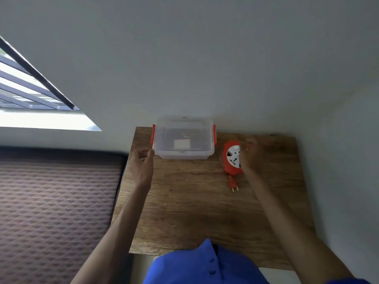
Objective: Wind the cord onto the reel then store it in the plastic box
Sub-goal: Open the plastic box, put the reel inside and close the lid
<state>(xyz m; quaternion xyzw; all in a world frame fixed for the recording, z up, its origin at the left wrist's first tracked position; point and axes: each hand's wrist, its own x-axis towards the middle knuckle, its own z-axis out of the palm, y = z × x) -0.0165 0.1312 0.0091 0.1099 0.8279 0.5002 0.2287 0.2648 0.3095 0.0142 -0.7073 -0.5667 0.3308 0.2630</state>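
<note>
The surface [184, 201] is a wooden top with dark grain and a few knots, set against a pale wall at its far edge. At the far edge, left of centre, stands a clear plastic box [183, 138] with red-orange latches on its two short sides; its lid appears to be on, though the blur makes that hard to settle. Just to the right of the box lies an orange cord reel [231, 157] with a white socket face turned upward. From the reel's near side a short length of orange cord runs to a two-pin plug [233, 184], which lies flat on the wood.
</note>
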